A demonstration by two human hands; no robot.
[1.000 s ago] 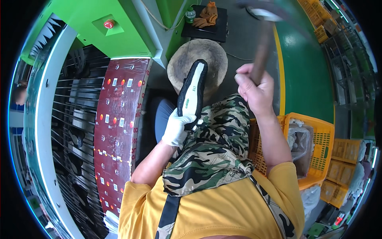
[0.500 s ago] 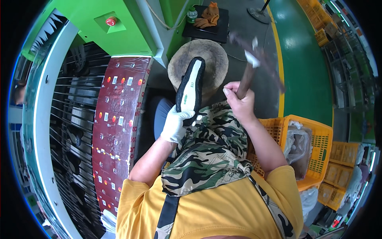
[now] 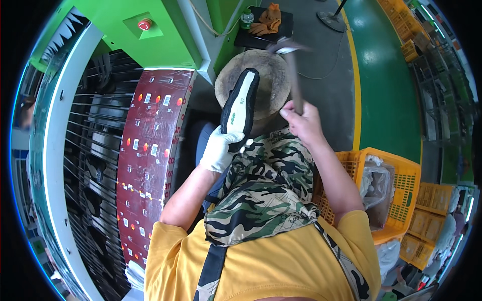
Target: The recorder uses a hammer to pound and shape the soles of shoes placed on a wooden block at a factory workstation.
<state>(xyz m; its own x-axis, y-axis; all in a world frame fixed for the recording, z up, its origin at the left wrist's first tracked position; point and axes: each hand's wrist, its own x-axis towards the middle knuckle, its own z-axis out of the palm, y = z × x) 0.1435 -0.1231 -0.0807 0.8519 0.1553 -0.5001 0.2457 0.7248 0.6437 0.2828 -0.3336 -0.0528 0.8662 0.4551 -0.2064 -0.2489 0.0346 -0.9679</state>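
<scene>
In my gloved left hand (image 3: 218, 149) is a black lasted shoe (image 3: 241, 106), its pale bottom facing up and its toe pointing away from me. The fingers wrap round its heel end. Behind and under the toe stands a round wooden block (image 3: 228, 70); whether the shoe touches it I cannot tell. My bare right hand (image 3: 305, 123) grips a hammer (image 3: 296, 83) by its wooden handle. Its head, blurred by motion, is raised near the block's far right edge, apart from the shoe.
Left of me are a maroon printed carton surface (image 3: 150, 120) and a rack of dark bars (image 3: 95, 125). A red button (image 3: 144, 24) sits on the green machine (image 3: 170, 47). Orange gloves (image 3: 268, 20) and a bottle (image 3: 247, 19) lie beyond the block. A yellow crate (image 3: 401, 200) stands right.
The hammer has swung leftward, its head now nearer the block, and its handle is more upright. My right hand has shifted slightly left. The shoe stays nearly in place in my left hand.
</scene>
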